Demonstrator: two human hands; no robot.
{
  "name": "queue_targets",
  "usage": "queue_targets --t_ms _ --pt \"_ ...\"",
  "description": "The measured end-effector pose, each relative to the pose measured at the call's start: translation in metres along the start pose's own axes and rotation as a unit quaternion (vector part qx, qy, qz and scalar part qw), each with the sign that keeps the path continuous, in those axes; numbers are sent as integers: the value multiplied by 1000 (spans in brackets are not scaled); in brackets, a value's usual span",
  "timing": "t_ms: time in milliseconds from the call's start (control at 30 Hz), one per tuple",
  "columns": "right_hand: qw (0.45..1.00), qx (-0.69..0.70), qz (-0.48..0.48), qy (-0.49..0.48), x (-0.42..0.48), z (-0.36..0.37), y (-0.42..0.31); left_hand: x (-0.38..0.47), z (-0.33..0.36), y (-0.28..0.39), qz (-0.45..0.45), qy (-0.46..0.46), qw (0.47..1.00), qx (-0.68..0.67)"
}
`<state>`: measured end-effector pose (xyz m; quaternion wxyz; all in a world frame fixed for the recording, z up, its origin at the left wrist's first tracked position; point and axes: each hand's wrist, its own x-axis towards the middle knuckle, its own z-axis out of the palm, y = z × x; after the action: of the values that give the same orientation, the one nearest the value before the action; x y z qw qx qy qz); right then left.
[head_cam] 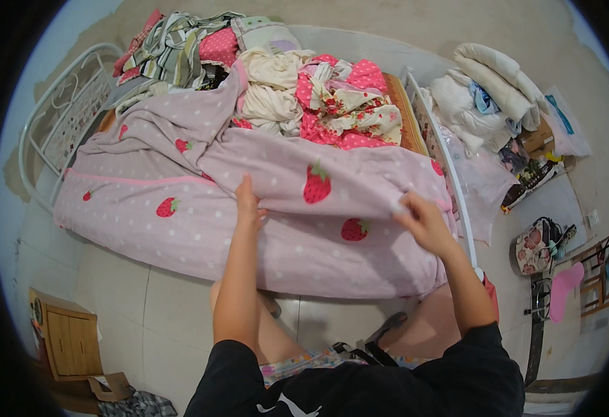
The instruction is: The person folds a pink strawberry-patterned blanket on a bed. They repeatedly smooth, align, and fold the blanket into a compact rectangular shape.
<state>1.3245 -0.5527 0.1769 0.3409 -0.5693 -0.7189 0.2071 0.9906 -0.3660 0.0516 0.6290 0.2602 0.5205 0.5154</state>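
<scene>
A pale pink blanket [179,240] with white dots and strawberries covers most of the bed, folded over itself with wavy edges. My left hand [250,203] is on its middle, the fingers at the lower edge of a raised fold; whether they grip it is not plain. Near the blanket's right end, my right hand [422,221] pinches the same fold between thumb and fingers, somewhat blurred. Behind the blanket lie crumpled cream cloth [273,94] and pink dotted and floral cloth [356,104].
White metal bed ends stand left [25,135] and right [445,151]. Striped bedding [179,47] is heaped at the back left. Rolled quilts [502,78] lie beyond the right bed end. A wooden cabinet [72,341] stands lower left, a pink chair [564,292] at right.
</scene>
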Motion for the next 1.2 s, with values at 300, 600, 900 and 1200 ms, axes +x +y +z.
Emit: queue_targets --t_ms 300,600,900,1200 --pt "948 203 -44 -243 -77 -65 -64 -13 -27 32 189 16 958 -215" --pt "955 -12 179 236 35 29 145 -3 -48 28 202 33 979 -23" --pt "930 -164 307 120 -155 109 108 -36 -65 -16 116 -186 628 747" --pt "931 -80 242 260 -74 30 179 24 -65 -33 390 -89 697 595"
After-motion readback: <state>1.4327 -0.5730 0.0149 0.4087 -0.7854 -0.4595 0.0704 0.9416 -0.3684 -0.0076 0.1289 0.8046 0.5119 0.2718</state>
